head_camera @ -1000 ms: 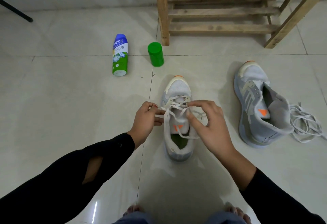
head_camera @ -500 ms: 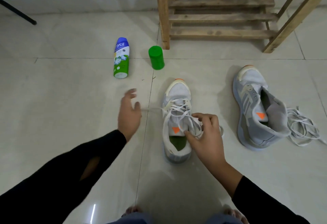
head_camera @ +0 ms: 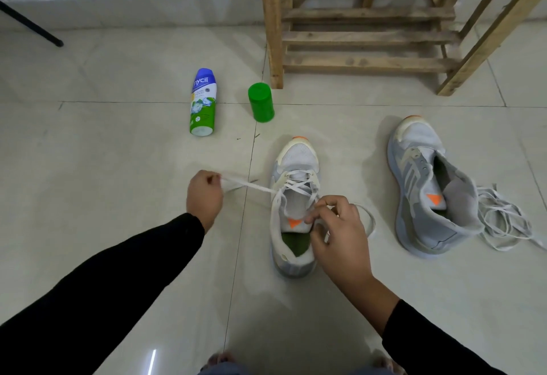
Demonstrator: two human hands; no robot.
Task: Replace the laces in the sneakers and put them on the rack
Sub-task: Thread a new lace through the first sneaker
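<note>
left hand (head_camera: 204, 195) pinches lace (head_camera: 255, 187) taut left of sneaker (head_camera: 299, 155) | right hand (head_camera: 340, 235) pinches lace at its tongue | rack (head_camera: 367, 38) well beyond toe

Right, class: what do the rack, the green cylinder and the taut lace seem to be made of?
Rack: bare, unvarnished-looking wood; grain and knots show. Green cylinder: probably plastic; smooth, even colour, slight sheen. Lace: flat woven fabric, seemingly; matte, ribbon-like.

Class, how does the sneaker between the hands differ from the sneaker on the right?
The middle sneaker is partly laced; the right sneaker has bare eyelets. The middle sneaker stands upright, left hand and right hand holding its lace; the right sneaker leans sideways, untouched. Both are grey with orange marks.
</note>
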